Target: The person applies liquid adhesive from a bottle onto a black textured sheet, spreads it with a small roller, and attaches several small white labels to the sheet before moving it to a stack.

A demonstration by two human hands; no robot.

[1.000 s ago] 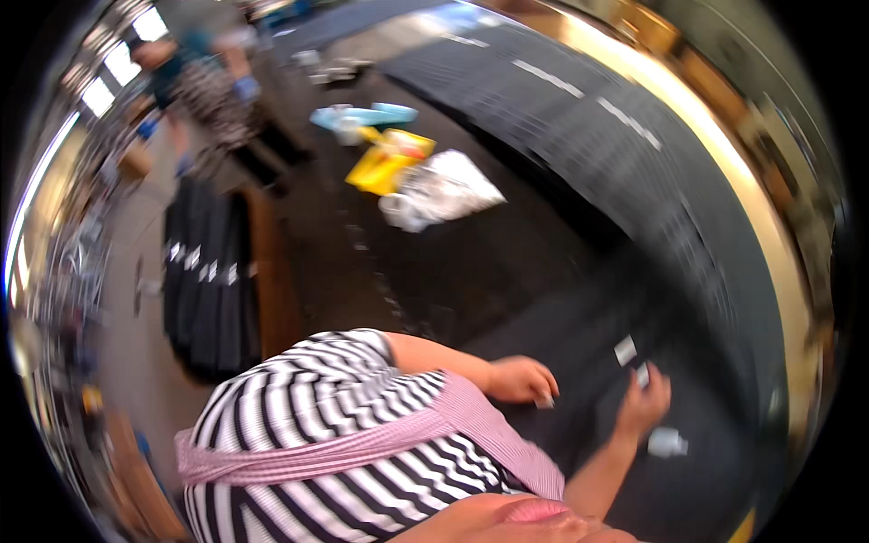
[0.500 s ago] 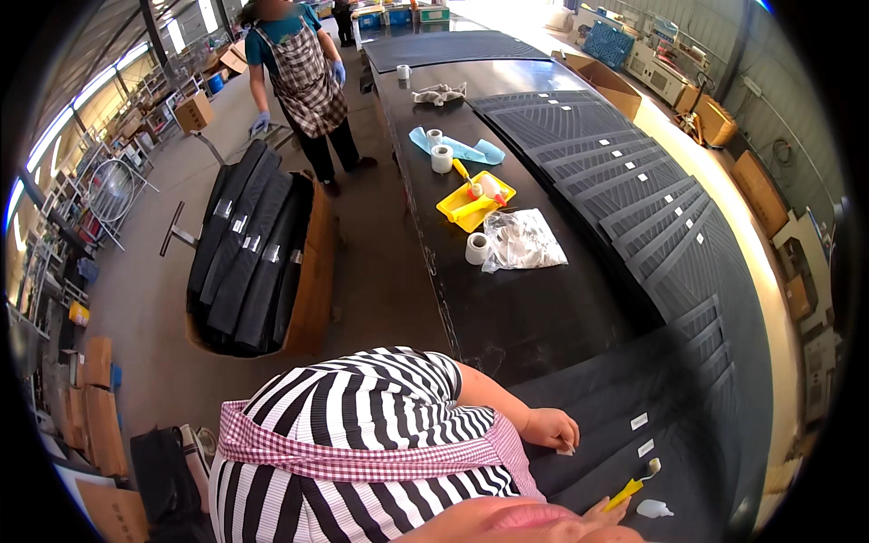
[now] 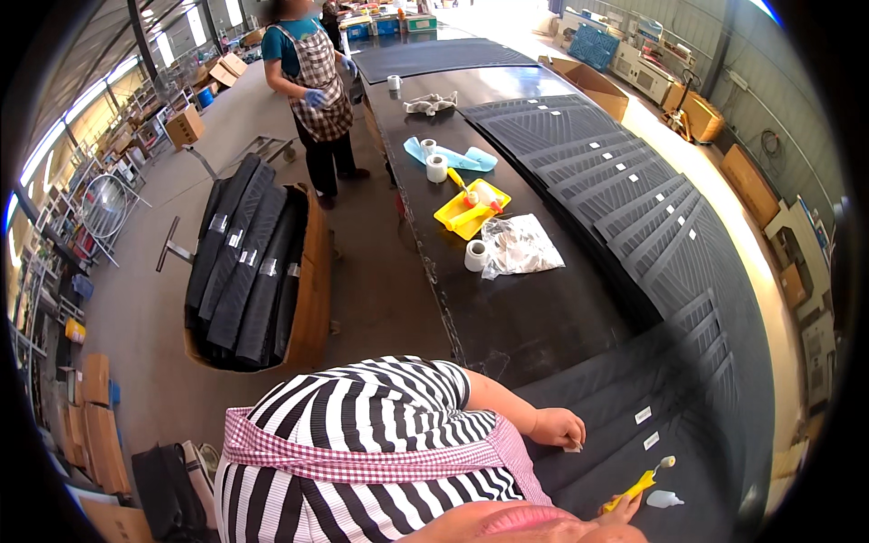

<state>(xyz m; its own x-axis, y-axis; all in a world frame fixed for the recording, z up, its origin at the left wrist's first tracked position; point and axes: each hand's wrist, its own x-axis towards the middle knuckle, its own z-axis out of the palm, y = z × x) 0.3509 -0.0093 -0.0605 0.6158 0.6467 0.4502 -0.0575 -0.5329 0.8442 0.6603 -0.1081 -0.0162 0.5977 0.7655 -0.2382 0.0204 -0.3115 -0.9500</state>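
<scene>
Black ribbed panels (image 3: 625, 434) lie stacked along the near end of a long dark worktable (image 3: 516, 317), each bearing a small white label. At far left, cardboard cartons (image 3: 95, 425) sit on the concrete floor beside a wooden crate (image 3: 312, 281) packed with rolled black sheets (image 3: 240, 262). Farther back, a co-worker in a checked apron (image 3: 312, 72) stands by the table's edge wearing blue gloves. At centre, the left hand (image 3: 557, 425) of the person in the striped top rests on the nearest panel, fingers curled loosely and tips touching the surface next to a small white label (image 3: 574, 445) (whether it pinches the label cannot be told). Mid-table sit a roll of white tape (image 3: 476, 255), a clear plastic bag (image 3: 520, 246) and a yellow tray (image 3: 471, 208) of tools. At lower right, the right hand (image 3: 620, 507), mostly cut off by the frame's edge, grips a yellow-handled tool (image 3: 644, 480) whose tip points toward a pale blob (image 3: 665, 499) on the panel.
</scene>
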